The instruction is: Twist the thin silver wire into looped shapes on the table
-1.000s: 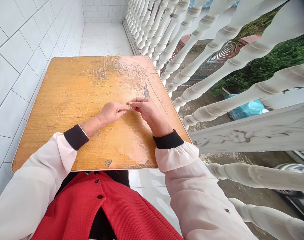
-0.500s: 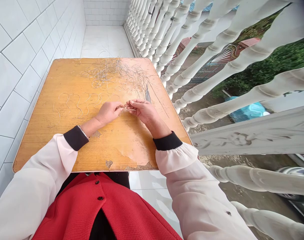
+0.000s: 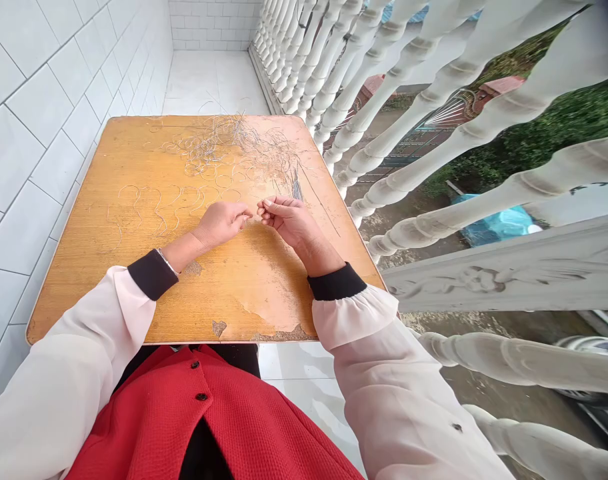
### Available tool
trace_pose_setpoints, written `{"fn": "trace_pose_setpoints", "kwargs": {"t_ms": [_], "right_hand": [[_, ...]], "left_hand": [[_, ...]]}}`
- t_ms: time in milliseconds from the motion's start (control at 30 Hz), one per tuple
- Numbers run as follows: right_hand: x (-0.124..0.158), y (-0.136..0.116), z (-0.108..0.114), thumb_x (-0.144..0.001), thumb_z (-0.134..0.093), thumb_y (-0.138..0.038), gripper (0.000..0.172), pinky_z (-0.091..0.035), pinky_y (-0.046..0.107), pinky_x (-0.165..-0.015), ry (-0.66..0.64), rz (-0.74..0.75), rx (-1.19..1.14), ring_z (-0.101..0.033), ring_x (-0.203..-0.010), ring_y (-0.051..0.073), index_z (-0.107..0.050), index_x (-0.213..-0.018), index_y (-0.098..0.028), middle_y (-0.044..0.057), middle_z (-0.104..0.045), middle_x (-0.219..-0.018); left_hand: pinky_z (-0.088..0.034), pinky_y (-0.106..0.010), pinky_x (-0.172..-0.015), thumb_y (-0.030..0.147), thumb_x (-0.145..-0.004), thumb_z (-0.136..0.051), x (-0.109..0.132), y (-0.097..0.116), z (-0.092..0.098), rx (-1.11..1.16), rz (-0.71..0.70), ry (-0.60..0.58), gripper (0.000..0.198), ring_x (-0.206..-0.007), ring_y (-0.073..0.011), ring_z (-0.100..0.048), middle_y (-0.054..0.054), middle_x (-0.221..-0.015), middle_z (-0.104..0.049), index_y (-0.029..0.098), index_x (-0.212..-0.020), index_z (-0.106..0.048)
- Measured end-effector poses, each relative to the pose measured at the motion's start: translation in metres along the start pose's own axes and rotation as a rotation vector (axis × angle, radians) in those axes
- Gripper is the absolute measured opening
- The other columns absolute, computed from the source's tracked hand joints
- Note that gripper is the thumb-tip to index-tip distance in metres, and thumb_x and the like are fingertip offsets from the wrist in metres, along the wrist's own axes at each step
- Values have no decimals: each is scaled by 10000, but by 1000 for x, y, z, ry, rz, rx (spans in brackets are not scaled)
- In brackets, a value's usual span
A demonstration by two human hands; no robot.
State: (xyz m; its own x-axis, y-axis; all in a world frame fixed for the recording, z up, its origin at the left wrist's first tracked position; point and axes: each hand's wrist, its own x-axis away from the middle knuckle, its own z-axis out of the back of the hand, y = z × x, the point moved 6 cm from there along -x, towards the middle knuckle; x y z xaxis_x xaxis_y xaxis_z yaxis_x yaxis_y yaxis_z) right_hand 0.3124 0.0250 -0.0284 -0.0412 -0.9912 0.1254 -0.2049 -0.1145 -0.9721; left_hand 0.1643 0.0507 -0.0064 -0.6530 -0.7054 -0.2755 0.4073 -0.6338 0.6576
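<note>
Wire strands [image 3: 224,150], light and springy and best taken by an end, curl across the far half of the wooden table [image 3: 84,280], the left hand [image 3: 221,223] with fingers pressed together, the right hand [image 3: 287,220] pinching thumb to forefinger, on what I can't tell.

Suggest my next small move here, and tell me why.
I'd probably ease the left hand toward the right hand until the fingertips meet. They are close but apart above the wooden table top, and the right hand's fingers look pinched, though any wire there is too fine to see. Bent wires lie clear to the left.
</note>
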Motion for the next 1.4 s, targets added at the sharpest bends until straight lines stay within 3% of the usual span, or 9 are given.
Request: {"fn": "trace_pose_setpoints", "kwargs": {"t_ms": [233, 433, 600, 700, 833, 900, 1067, 1200, 1400], "right_hand": [[-1, 1, 7, -688, -853, -322, 201, -449, 206, -573, 66, 23, 15, -534, -586, 67, -700, -688, -192, -11, -637, -697], [-1, 4, 9, -682, -835, -319, 228, -391, 209, -521, 179, 69, 108, -475, -559, 72, -660, -603, -197, -10, -604, -642], [1, 6, 6, -680, -833, -301, 190, -388, 187, -512, 213, 74, 21, -468, -553, 62, -681, -638, -194, -17, -602, -627], [2, 3, 7, -713, -813, -316, 178, -412, 184, -525, 241, 74, 40, -483, -556, 62, -685, -672, -200, -21, -618, -646], [3, 1, 8, -742, -795, -312, 179, -419, 177, -527, 254, 79, 64, -499, -548, 54, -677, -683, -191, -22, -635, -659], [4, 0, 6, -748, -795, -318, 177, -424, 177, -528, 229, 93, 74, -510, -548, 55, -687, -695, -187, -18, -643, -658], [6, -2, -4, -762, -802, -374, 241, -435, 197, -540, 157, 145, 145, -535, -559, 68, -673, -675, -191, -4, -663, -670], [6, 1, -6, -758, -807, -436, 276, -454, 206, -563, 112, 132, 140, -557, -584, 74, -686, -708, -193, 6, -689, -708], [2, 14, -15, -660, -860, -446, 320, -480, 197, -575, 23, 94, 73, -634, -667, 94, -734, -791, -183, 23, -728, -775]], "left_hand": [[-442, -246, -664, 152, -866, -552, 1, -1, 0, -8, -31, 11, 141, -636, -127, -603, -13, -681, -686, 161, -813, -682], [-397, -258, -652, 155, -843, -553, -2, 6, -2, -130, -119, -121, 163, -640, -135, -580, 4, -664, -661, 182, -783, -702], [-407, -255, -659, 151, -846, -563, -3, 3, 0, -23, -112, -115, 156, -642, -127, -580, 9, -673, -666, 176, -799, -709], [-445, -241, -671, 195, -880, -603, -5, -8, 6, 186, -14, -25, 128, -652, -115, -605, -9, -713, -693, 158, -803, -699], [-459, -190, -605, 282, -970, -561, -6, -31, 15, 520, 310, 154, 229, -603, -83, -609, -34, -723, -699, 140, -826, -667], [-453, -171, -588, 306, -979, -572, -7, -33, 16, 631, 415, 171, 230, -611, -74, -608, -37, -741, -703, 139, -855, -669], [-441, -163, -589, 216, -910, -685, -13, -16, 8, 769, 461, 111, 114, -587, -47, -553, -12, -747, -693, 135, -829, -683], [-432, -165, -570, 89, -887, -662, -18, -11, 6, 841, 474, 168, 152, -562, -38, -543, 15, -674, -651, 124, -739, -652], [-436, -169, -539, 64, -903, -638, -19, -13, 6, 874, 533, 263, 216, -523, -41, -563, 18, -618, -636, 118, -694, -624]]}}
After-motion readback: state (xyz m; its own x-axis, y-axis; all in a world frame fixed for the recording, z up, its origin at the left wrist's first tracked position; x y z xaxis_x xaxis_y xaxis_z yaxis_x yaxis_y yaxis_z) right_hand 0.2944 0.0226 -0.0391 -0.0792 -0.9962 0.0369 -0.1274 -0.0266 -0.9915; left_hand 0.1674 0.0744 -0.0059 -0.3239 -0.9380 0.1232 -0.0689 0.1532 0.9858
